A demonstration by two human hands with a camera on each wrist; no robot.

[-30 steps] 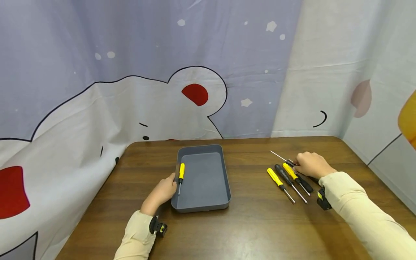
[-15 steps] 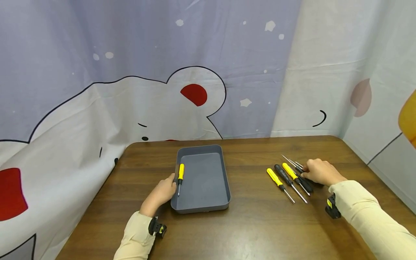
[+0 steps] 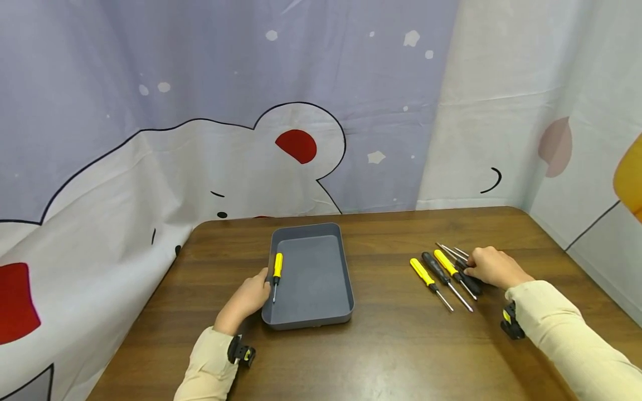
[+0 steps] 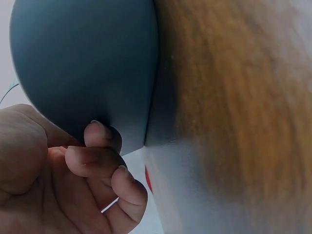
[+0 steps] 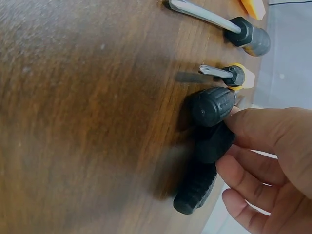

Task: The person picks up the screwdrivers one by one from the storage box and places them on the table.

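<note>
My left hand (image 3: 251,292) grips the left wall of a grey tray (image 3: 318,278), its fingers curled against the outer side in the left wrist view. A screwdriver (image 3: 278,264) with a yellow handle lies inside along that wall. At the right of the table, my right hand (image 3: 494,266) pinches a black-handled screwdriver (image 5: 214,144) between thumb and fingers. In the right wrist view, a rounded black handle (image 5: 210,107) and a ridged black handle (image 5: 195,190) lie on either side of it. Thin metal shafts (image 3: 451,252) point away past the fingertips.
Left of the right hand lie a yellow-handled screwdriver (image 3: 421,271), a black-handled one (image 3: 434,266) and another yellow-handled one (image 3: 444,262), tips toward me. A patterned curtain (image 3: 225,167) hangs behind the wooden table (image 3: 381,345).
My right hand has shifted right and slightly nearer to me, and the shaft at its fingertips has moved right with it. My left hand stays on the tray.
</note>
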